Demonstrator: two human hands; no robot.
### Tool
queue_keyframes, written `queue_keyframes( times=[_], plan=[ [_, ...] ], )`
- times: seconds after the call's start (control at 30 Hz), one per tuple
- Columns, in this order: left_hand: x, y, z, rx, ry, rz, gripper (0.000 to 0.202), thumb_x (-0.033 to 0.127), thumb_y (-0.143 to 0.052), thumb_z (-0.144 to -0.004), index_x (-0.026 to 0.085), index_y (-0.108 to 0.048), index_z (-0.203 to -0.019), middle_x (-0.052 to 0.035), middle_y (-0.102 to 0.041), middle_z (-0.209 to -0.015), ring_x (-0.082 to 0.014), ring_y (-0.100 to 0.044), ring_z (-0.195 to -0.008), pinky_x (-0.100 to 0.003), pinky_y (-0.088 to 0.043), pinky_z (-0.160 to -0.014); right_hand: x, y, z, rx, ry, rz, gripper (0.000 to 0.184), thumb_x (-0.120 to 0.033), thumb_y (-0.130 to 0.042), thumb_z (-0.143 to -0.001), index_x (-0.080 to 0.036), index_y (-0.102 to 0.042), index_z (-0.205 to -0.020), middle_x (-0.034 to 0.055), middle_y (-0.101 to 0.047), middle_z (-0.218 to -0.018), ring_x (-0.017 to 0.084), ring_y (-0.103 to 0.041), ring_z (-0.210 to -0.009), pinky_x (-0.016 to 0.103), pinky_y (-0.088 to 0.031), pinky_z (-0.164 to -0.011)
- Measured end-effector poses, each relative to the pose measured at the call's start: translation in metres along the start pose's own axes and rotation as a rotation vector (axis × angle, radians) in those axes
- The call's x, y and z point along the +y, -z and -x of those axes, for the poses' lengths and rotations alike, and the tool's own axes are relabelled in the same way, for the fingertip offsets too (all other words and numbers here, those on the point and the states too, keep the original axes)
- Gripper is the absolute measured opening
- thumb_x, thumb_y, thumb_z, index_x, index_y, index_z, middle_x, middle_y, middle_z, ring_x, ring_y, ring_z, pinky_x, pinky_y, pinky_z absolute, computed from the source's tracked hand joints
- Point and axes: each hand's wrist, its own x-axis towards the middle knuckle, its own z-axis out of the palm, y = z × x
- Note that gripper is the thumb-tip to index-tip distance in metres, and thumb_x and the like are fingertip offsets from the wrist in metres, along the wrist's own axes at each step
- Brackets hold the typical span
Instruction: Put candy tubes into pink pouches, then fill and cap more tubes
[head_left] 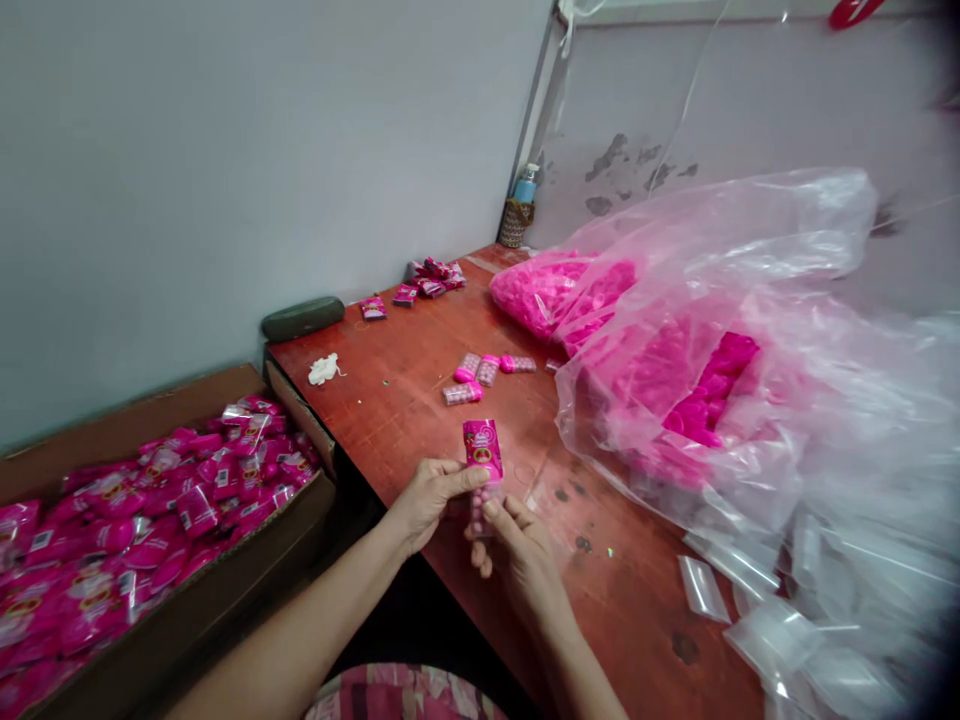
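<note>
Over the near edge of the table, my left hand (429,498) pinches a pink printed sleeve (482,447) between thumb and fingers. Just below it, my right hand (526,560) grips a small transparent candy container (478,508) with round pinkish candies inside. The sleeve and the container meet between my two thumbs; whether one is inside the other cannot be made out. Beyond my hands lie several filled candy containers with pink caps (487,370). My fingertips partly hide the container.
A cardboard box (247,570) full of pink packets stands left of the red table (405,430). Large plastic bags of pink caps (570,295) and clear plastic pieces (780,640) cover the right side. A dark case (303,318) and stacked sleeves (435,277) lie along the wall.
</note>
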Motion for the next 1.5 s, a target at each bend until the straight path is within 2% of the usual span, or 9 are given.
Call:
queue_keyframes(
  times=[0.13, 0.37, 0.6, 0.77, 0.87, 1.0, 1.1, 1.27, 1.5],
  plan=[
    [-0.005, -0.005, 0.0, 0.059, -0.067, -0.032, 0.025, 0.032, -0.07, -0.066, 0.008, -0.065, -0.064, -0.0054, -0.061, -0.057, -0.0107, -0.054, -0.047, -0.021, -0.042, -0.046, 0.003, 0.0, 0.001, 0.163, 0.116, 0.232, 0.024, -0.042, -0.057, -0.079, -0.018, -0.055, -0.081, -0.004, -0.054, -0.055, 0.009, -0.05, -0.044, 0.019, -0.039, -0.043],
    [-0.011, -0.009, 0.003, 0.057, -0.059, -0.009, 0.029, 0.034, -0.065, -0.071, 0.008, -0.06, -0.059, -0.0022, -0.053, -0.047, -0.0093, -0.047, -0.039, -0.021, -0.037, -0.04, 0.007, -0.001, -0.003, 0.045, 0.006, -0.059, 0.027, -0.043, -0.053, -0.081, -0.017, -0.051, -0.075, -0.0016, -0.056, -0.061, 0.007, -0.046, -0.038, 0.017, -0.033, -0.035],
    [-0.015, -0.008, -0.004, 0.137, -0.077, 0.107, 0.027, 0.032, -0.072, -0.064, 0.008, -0.061, -0.062, -0.0035, -0.059, -0.056, -0.009, -0.051, -0.044, -0.02, -0.04, -0.043, 0.008, -0.002, 0.002, 0.221, 0.137, 0.361, 0.024, -0.042, -0.054, -0.081, -0.018, -0.056, -0.082, -0.0031, -0.055, -0.057, 0.01, -0.05, -0.045, 0.019, -0.039, -0.043],
    [-0.014, 0.002, 0.0, -0.023, 0.001, 0.087, 0.032, 0.036, -0.068, -0.067, 0.006, -0.059, -0.058, -0.0018, -0.052, -0.046, -0.0087, -0.045, -0.035, -0.02, -0.034, -0.034, 0.012, -0.006, 0.002, 0.053, 0.053, 0.013, 0.028, -0.045, -0.05, -0.083, -0.018, -0.053, -0.077, -0.0019, -0.057, -0.059, 0.007, -0.046, -0.037, 0.018, -0.034, -0.034],
    [-0.011, 0.007, 0.004, -0.076, 0.022, 0.02, 0.032, 0.036, -0.067, -0.068, 0.006, -0.061, -0.06, -0.0024, -0.053, -0.046, -0.01, -0.048, -0.038, -0.021, -0.037, -0.037, 0.014, -0.008, 0.004, 0.065, 0.049, 0.04, 0.029, -0.044, -0.048, -0.084, -0.017, -0.053, -0.076, -0.0027, -0.055, -0.054, 0.007, -0.045, -0.036, 0.017, -0.034, -0.035],
    [-0.012, 0.002, 0.004, 0.051, -0.045, -0.11, 0.028, 0.035, -0.07, -0.065, 0.008, -0.061, -0.063, -0.0018, -0.056, -0.048, -0.0117, -0.051, -0.038, -0.022, -0.039, -0.037, 0.015, -0.007, 0.004, 0.235, 0.104, 0.341, 0.026, -0.043, -0.051, -0.083, -0.018, -0.056, -0.088, -0.004, -0.054, -0.051, 0.008, -0.05, -0.041, 0.017, -0.039, -0.041],
    [-0.015, -0.004, 0.004, 0.159, -0.098, -0.151, 0.03, 0.038, -0.069, -0.065, 0.01, -0.059, -0.061, -0.0002, -0.054, -0.045, -0.0113, -0.048, -0.034, -0.021, -0.036, -0.032, 0.015, -0.005, 0.001, 0.176, 0.088, 0.245, 0.027, -0.044, -0.05, -0.084, -0.017, -0.056, -0.082, -0.0044, -0.053, -0.049, 0.007, -0.047, -0.038, 0.016, -0.037, -0.039],
    [-0.017, -0.008, 0.009, 0.044, -0.116, -0.019, 0.034, 0.042, -0.061, -0.073, 0.01, -0.057, -0.065, 0.0007, -0.051, -0.046, -0.01, -0.047, -0.033, -0.021, -0.039, -0.033, 0.012, -0.003, -0.003, 0.074, 0.029, -0.04, 0.03, -0.044, -0.052, -0.082, -0.015, -0.053, -0.072, -0.0018, -0.057, -0.055, 0.006, -0.045, -0.034, 0.016, -0.033, -0.033],
    [-0.018, -0.007, 0.009, 0.088, -0.083, 0.102, 0.03, 0.036, -0.069, -0.067, 0.008, -0.057, -0.064, -0.0014, -0.054, -0.05, -0.0095, -0.048, -0.037, -0.02, -0.04, -0.03, 0.01, -0.006, 0.005, 0.165, 0.083, 0.255, 0.029, -0.044, -0.052, -0.082, -0.016, -0.055, -0.077, -0.0031, -0.055, -0.051, 0.008, -0.049, -0.04, 0.017, -0.038, -0.04]
  ],
)
